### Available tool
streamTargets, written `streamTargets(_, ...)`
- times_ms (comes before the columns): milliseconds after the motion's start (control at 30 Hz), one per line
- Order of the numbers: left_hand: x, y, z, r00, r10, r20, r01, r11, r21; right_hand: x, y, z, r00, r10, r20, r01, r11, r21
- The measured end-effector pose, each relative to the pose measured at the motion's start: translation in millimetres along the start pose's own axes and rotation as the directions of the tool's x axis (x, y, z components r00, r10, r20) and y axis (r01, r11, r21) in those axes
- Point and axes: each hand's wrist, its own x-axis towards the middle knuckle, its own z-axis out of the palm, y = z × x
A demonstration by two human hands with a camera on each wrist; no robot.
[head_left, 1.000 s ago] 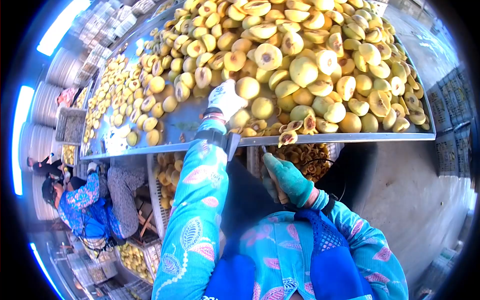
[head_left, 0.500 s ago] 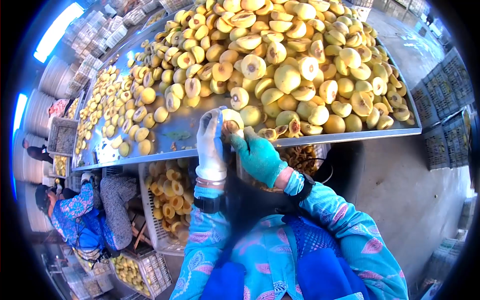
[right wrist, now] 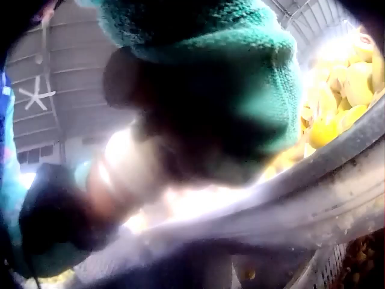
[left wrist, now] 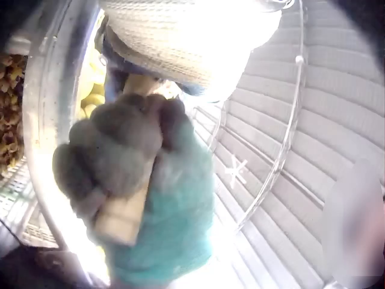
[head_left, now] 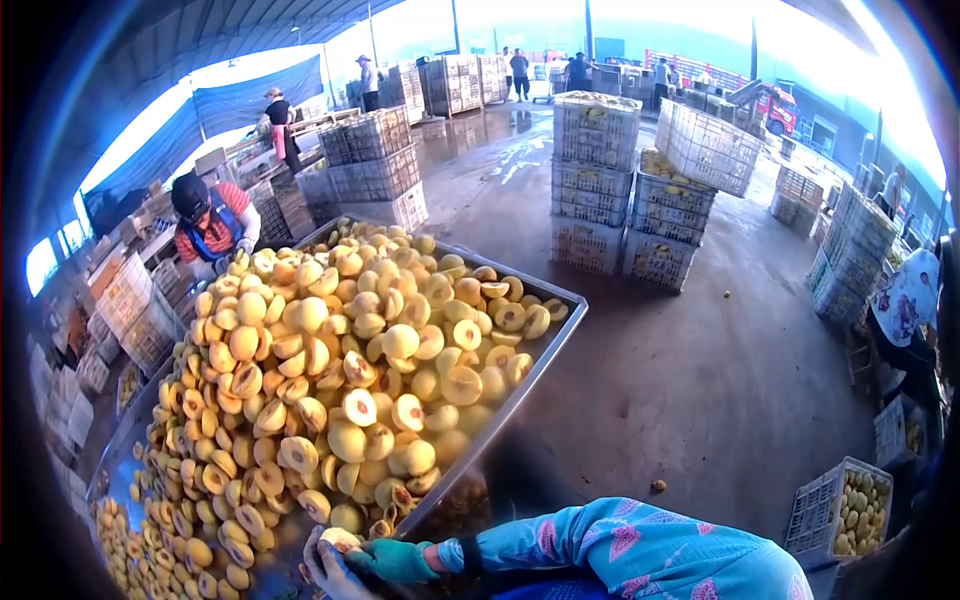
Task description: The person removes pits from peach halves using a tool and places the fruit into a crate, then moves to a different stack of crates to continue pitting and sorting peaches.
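Note:
Low in the head view, my left hand, in a white and blue glove, holds a yellow peach half. Right beside it is my green-gloved right hand, its fingertips at the fruit. From the left wrist, the right hand's fingers curl round a wooden handle, whose working end is hidden behind the left glove. Both hands are at the near edge of a metal table heaped with peach halves. In the right wrist view the green glove is dark and blurred.
Stacked plastic crates stand on the concrete floor beyond the table. A crate of fruit sits at lower right. Another person works at the table's far side. Below the table edge is a container of dark pieces.
My left hand reached into the pile, then came back with a peach piece to meet the right hand. Since then the head view has swung up and round, showing more of the hall.

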Motion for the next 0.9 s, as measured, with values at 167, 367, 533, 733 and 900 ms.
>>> streamTargets(167,15,-55,-14,0.976,-0.185,0.119,0.182,0.983,0.036,-24,-8,15,0.954,0.283,0.097,-0.299,0.889,0.348)
streamTargets(367,8,-55,-27,0.952,-0.162,0.261,0.201,0.971,-0.131,-26,25,22,0.499,-0.362,0.787,-0.843,0.006,0.538)
streamTargets(533,-30,-43,-50,0.951,-0.282,0.124,0.288,0.67,-0.685,-66,-31,25,0.436,-0.368,0.821,-0.885,-0.01,0.466)
streamTargets(733,-35,-85,-194,0.948,-0.014,-0.317,0.286,0.469,0.835,-60,76,14,0.541,-0.065,0.838,-0.833,-0.176,0.524)
streamTargets(900,68,-66,-46,0.979,-0.028,0.201,-0.172,0.413,0.894,-74,34,-10,0.717,0.423,0.555,-0.696,0.38,0.61)
